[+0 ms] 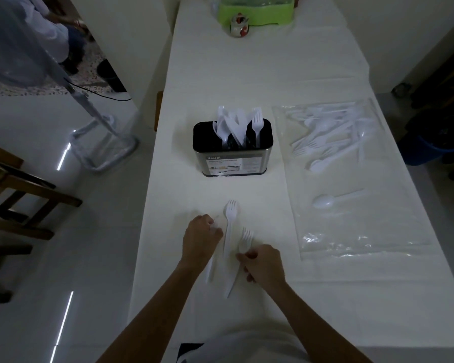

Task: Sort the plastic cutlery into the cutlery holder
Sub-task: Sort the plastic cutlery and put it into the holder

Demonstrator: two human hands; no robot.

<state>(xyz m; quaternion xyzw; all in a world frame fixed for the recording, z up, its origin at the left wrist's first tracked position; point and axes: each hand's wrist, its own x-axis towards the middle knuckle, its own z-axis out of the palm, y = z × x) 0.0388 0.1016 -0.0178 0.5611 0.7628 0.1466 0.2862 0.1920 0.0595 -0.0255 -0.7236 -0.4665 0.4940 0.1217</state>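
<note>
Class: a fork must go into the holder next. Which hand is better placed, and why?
Probably right: the right hand already grips a fork; the left hand seems to hold another piece.

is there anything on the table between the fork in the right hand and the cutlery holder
Nothing visible blocks it. The right hand holds a fork; a loose fork lies just left, and bare cloth runs up to the cutlery holder.

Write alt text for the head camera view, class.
Two bare hands, left hand and right hand, handle white plastic forks on a white table, before a black cutlery holder; more cutlery lies on a clear bag.
</note>
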